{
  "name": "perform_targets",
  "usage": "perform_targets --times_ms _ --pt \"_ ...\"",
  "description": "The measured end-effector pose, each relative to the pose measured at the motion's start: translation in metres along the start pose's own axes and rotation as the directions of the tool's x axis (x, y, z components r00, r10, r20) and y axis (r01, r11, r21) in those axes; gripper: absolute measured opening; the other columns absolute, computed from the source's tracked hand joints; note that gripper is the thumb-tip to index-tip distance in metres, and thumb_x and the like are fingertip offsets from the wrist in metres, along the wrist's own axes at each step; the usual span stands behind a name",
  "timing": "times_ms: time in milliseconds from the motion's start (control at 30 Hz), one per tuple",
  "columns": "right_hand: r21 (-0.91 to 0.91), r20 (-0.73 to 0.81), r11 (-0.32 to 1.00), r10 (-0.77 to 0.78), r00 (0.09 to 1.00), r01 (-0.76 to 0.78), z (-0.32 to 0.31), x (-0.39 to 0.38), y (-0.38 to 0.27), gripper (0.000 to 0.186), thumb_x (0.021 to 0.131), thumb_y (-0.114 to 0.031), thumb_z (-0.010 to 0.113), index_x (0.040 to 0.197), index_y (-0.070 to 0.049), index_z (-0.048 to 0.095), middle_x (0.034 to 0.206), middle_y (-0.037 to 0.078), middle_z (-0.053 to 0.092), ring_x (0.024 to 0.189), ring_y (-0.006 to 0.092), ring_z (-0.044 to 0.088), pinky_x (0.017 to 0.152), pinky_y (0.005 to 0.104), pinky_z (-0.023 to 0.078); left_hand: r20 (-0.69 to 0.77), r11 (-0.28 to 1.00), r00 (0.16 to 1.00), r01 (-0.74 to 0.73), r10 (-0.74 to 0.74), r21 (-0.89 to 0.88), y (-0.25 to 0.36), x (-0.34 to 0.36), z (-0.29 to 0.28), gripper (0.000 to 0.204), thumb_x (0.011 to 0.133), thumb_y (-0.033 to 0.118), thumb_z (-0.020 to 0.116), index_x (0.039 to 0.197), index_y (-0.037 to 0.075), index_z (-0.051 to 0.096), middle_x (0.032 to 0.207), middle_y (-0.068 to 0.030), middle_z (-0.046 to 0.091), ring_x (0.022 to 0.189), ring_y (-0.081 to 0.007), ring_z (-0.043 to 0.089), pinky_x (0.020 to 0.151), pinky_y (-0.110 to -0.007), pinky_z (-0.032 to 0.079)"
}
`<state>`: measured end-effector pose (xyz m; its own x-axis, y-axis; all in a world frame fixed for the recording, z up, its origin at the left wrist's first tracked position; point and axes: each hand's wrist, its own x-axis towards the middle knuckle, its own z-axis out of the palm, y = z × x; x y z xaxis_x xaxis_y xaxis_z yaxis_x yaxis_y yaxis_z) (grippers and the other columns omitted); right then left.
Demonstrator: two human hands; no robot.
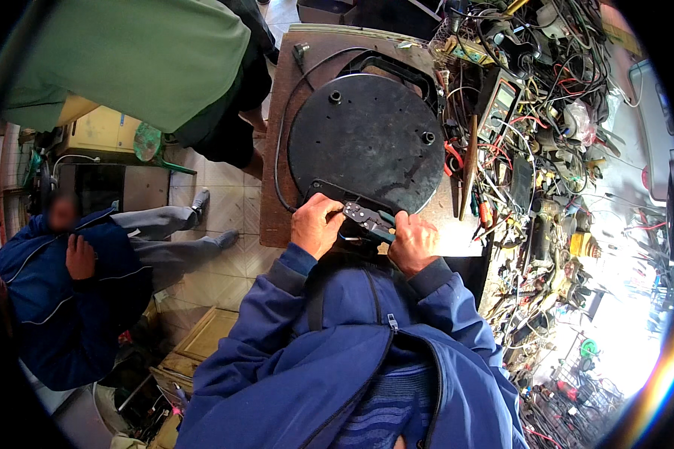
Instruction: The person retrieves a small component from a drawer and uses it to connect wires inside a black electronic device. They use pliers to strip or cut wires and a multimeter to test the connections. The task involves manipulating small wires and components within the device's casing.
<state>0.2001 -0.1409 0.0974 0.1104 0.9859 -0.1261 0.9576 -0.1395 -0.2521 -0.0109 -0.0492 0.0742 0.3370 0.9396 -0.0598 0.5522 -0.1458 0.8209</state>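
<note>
My right hand (415, 241) grips the dark handles of a wire stripper (367, 218) with a grey metal head. My left hand (318, 224) is closed in a pinch right at the tool's head; what its fingers hold is hidden. A short bit of blue wire (350, 238) shows below the tool. Both hands are at the near rim of a round black appliance (363, 142), which lies upside down with its feet up and a black handle (393, 71) at the far side. Its black power cord (280, 150) runs along the left to a plug (300, 51).
The appliance lies on a brown wooden table (273, 217). Tangled cables and tools crowd the right side, among them a multimeter (500, 105) and red-handled pliers (484, 213). A person in green (150, 60) stands at the far left; another in blue (82, 277) sits on the left.
</note>
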Motion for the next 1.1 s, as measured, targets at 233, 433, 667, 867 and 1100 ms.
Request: perform_targets --times_ms 233,433,667,867,1100 --pt "0.015 0.083 1.0 -0.002 0.997 0.001 -0.005 -0.004 -0.003 0.032 0.072 -0.011 0.073 0.099 -0.003 0.056 0.092 0.02 0.063 0.086 0.0395 0.065 0.078 0.0508 0.05 -0.041 0.999 0.999 0.008 -0.006 0.033 0.007 0.0 -0.002 0.017 0.08 0.01 0.079 0.096 0.007 0.075 0.095 -0.0098 0.069 0.087 -0.0324 0.07 0.077 -0.041 0.055" --pt "-0.03 -0.001 0.999 0.013 1.0 -0.013 -0.018 -0.007 -0.017 0.061 0.072 -0.013 0.074 0.128 0.005 0.055 0.105 0.021 0.061 0.1 0.0393 0.061 0.088 0.0492 0.046 -0.015 0.998 1.0 0.028 -0.027 0.059 0.008 0.0 -0.001 0.017 0.081 0.012 0.078 0.097 0.007 0.075 0.095 -0.01 0.069 0.087 -0.033 0.07 0.077 -0.042 0.055" --pt "-0.001 -0.026 0.998 0.069 0.997 -0.069 -0.03 -0.02 -0.005 0.063 0.072 -0.013 0.072 0.129 0.006 0.055 0.104 0.023 0.06 0.1 0.0416 0.059 0.089 0.051 0.045 -0.044 0.998 0.999 0.035 -0.032 0.058 0.01 0.0 0.0 0.013 0.083 0.013 0.077 0.095 0.008 0.074 0.094 -0.0102 0.068 0.089 -0.0334 0.069 0.078 -0.043 0.055" --pt "0.083 -0.026 0.985 0.153 0.988 -0.15 -0.036 -0.052 0.024 0.054 0.07 -0.01 0.074 0.12 0.003 0.059 0.097 0.022 0.06 0.092 0.0427 0.06 0.08 0.0512 0.049 -0.055 0.999 0.998 -0.009 0.011 0.041 0.002 -0.001 0.004 0.015 0.083 0.011 0.077 0.097 0.008 0.073 0.092 -0.0105 0.067 0.084 -0.033 0.067 0.075 -0.043 0.054" --pt "0.202 -0.073 0.811 0.572 0.817 -0.55 -0.001 -0.065 0.107 0.038 0.082 -0.025 0.075 0.111 -0.002 0.066 0.094 0.025 0.07 0.085 0.0447 0.07 0.078 0.051 0.055 0.004 1.0 1.0 -0.002 0.002 -0.019 0.01 0.0 -0.002 0.031 0.079 0.005 0.076 0.109 0.007 0.071 0.091 -0.0099 0.064 0.075 -0.0245 0.065 0.07 -0.038 0.054"
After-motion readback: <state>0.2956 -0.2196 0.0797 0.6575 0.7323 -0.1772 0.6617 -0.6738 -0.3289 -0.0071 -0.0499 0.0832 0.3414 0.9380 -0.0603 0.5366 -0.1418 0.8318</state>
